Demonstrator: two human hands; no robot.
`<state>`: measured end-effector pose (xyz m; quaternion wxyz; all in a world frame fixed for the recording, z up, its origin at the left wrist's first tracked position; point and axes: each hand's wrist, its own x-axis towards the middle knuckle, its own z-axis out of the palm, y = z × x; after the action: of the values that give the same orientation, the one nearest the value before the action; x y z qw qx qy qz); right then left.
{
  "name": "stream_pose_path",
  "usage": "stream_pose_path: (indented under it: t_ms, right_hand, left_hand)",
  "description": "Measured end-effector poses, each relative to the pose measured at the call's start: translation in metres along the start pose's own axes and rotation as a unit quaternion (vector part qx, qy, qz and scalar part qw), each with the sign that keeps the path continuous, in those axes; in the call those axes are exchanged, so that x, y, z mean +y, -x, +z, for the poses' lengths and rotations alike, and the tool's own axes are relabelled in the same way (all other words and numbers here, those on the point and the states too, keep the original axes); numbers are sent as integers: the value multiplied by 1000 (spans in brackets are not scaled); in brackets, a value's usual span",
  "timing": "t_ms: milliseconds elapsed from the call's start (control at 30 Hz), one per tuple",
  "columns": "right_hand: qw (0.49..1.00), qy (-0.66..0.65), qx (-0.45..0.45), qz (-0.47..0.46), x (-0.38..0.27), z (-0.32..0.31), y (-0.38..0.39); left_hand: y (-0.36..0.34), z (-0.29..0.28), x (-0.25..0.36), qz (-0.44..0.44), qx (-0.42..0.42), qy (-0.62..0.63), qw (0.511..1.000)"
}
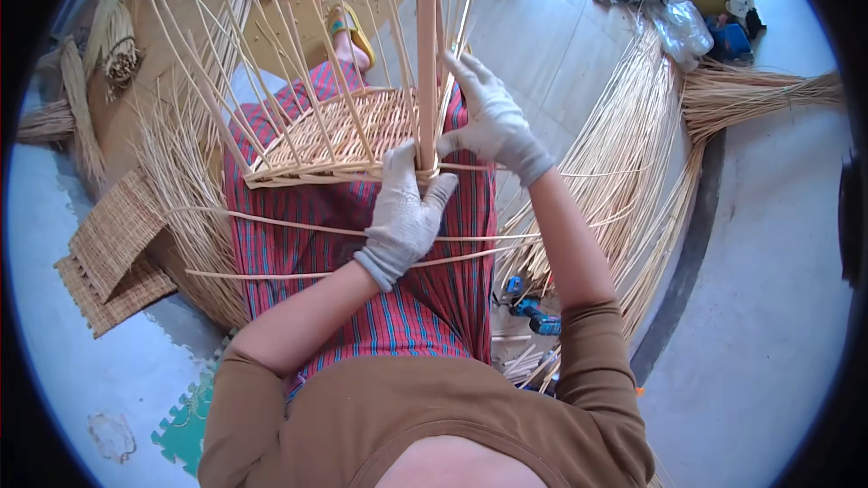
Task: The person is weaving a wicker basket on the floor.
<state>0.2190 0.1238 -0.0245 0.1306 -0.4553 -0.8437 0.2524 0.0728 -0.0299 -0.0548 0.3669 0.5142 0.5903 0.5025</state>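
Observation:
A partly woven wicker basket (330,131) with tall upright stakes rests on my lap over red striped cloth. A thick wooden post (427,45) rises from its near right corner. My left hand (407,203), in a pale glove, is closed on that corner at the post's foot, with the thumb just right of it. My right hand (484,117), also gloved, is higher up on the post's right side, fingers closed around pale canes beside it. Long loose canes (262,217) run crosswise below the basket.
Bundles of pale cane (606,163) lie on the floor at both sides. Woven mats (117,244) are at the left, above a green foam mat (181,425). A blue cordless power tool (538,316) lies by my right forearm. Bags and cloths (674,27) are piled at the back right.

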Motion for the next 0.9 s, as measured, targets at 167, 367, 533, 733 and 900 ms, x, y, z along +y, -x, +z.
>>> stream_pose_path:
  t_ms: [167, 367, 533, 733, 900]
  right_hand:
    - [924, 98, 351, -117, -53, 16, 81]
    - [943, 99, 317, -18, -33, 65, 105]
    - [917, 113, 381, 39, -3, 63, 151]
    - [925, 111, 355, 78, -9, 74, 176]
    - [947, 137, 282, 68, -43, 87, 152]
  left_hand:
    - [-20, -24, 51, -201, -5, 174, 964]
    - [33, -127, 115, -195, -92, 192, 957]
    - [77, -139, 111, -195, -206, 206, 937]
    - [29, -151, 47, -194, -270, 191, 924]
    - [-32, -192, -51, -106, -278, 97, 950]
